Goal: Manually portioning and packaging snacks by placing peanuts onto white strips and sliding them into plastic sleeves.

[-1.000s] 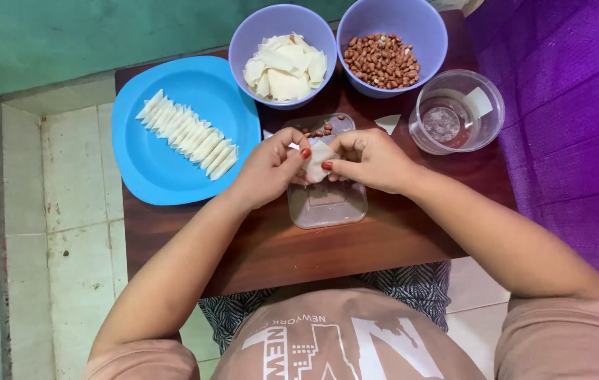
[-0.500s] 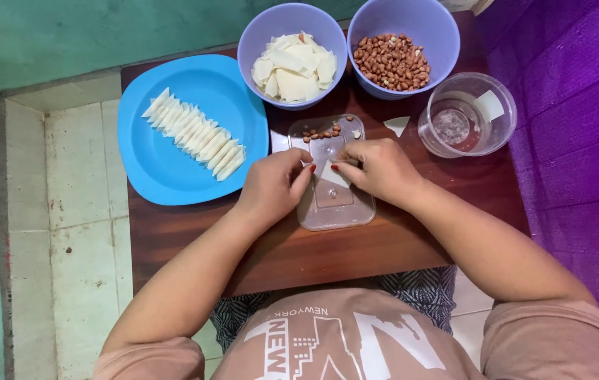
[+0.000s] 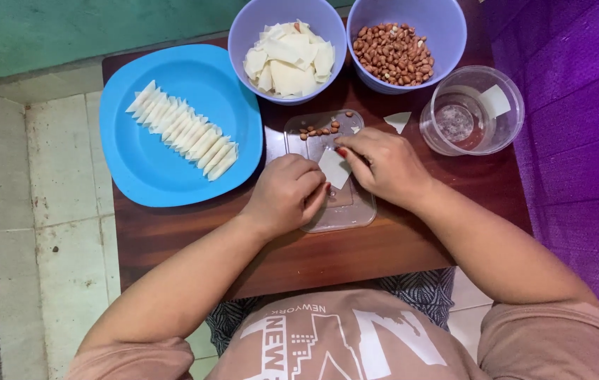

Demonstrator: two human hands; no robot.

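My left hand [image 3: 287, 195] and my right hand [image 3: 384, 165] rest over a clear plastic lid [image 3: 345, 211] on a small wooden table [image 3: 356, 253]. Between the fingertips of both hands lies a white wrapper piece [image 3: 334, 167], flat on the lid; both hands pinch or press its edges. A few peanuts [image 3: 317, 129] lie on the lid's far end. A folded white triangle [image 3: 398, 121] lies on the table beside the lid.
A blue plate [image 3: 152, 165] with a row of folded white pieces [image 3: 185, 131] sits at the left. Behind are a purple bowl of wrapper pieces [image 3: 287, 58], a purple bowl of peanuts [image 3: 396, 51] and a clear cup with water [image 3: 470, 112]. Purple cloth [image 3: 581, 105] lies right, tiled floor left.
The hands held a small piece raised between them a second ago; they have lowered to the lid and a flat wrapper piece now lies under the fingertips.
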